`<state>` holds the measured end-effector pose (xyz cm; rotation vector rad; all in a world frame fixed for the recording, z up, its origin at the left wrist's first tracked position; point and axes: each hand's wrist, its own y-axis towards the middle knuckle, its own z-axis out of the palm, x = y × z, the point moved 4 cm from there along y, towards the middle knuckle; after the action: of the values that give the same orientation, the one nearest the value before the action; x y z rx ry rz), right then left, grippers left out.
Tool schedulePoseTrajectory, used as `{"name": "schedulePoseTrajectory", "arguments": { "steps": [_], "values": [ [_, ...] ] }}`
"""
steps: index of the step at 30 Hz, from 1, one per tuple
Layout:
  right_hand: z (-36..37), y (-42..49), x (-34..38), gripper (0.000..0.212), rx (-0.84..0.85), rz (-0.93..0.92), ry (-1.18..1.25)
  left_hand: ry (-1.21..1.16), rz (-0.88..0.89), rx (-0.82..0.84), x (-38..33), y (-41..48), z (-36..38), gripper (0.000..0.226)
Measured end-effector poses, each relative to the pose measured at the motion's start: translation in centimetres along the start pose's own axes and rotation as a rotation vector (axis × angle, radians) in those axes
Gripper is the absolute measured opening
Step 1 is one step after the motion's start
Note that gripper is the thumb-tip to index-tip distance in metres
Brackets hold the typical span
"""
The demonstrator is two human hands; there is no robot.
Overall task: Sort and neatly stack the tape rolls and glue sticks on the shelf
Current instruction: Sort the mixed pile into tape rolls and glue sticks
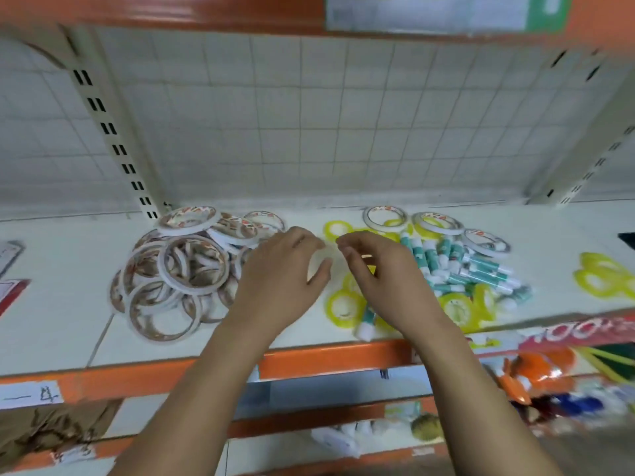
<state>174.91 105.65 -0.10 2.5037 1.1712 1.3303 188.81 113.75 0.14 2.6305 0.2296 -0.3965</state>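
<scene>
left hand (285,269) loosely apart, empty; right hand (381,273) curled, grip unclear. flat white paper-labelled tape rolls (192,266) heaped left of the fingers (302,239), teal-and-white plastic glue sticks (481,273) and yellow tape rings (455,309) right, on the shelf (68,269). probably light, stiff, slippery: pinch by rims.

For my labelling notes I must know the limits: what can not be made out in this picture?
All in the head view:
- Whether the right hand pinches anything: its curled fingers hide the spot.
- Print on the white tape rolls: motion blur.
- Number of glue sticks: they overlap, and yellow tape rolls cover some.
- Dark object at the right edge: cut off by the frame.
</scene>
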Motion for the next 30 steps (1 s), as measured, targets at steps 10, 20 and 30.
{"name": "schedulePoseTrajectory", "arguments": {
  "steps": [10, 20, 30],
  "values": [
    [-6.5, -6.1, -4.9, 0.012, -0.186, 0.238, -0.269, -0.013, -0.012, 0.284, -6.7, -1.3, 6.5, 0.041],
    [-4.6, -4.6, -5.9, 0.054, 0.018, 0.512, -0.705, -0.038, -0.056, 0.225, -6.7, -0.7, 6.5, 0.026],
    [-3.0, -4.4, -6.0, 0.032, 0.042, 0.458, -0.605, -0.079, -0.044, 0.190, -5.9, 0.3, 6.3, 0.025]
  ]
}}
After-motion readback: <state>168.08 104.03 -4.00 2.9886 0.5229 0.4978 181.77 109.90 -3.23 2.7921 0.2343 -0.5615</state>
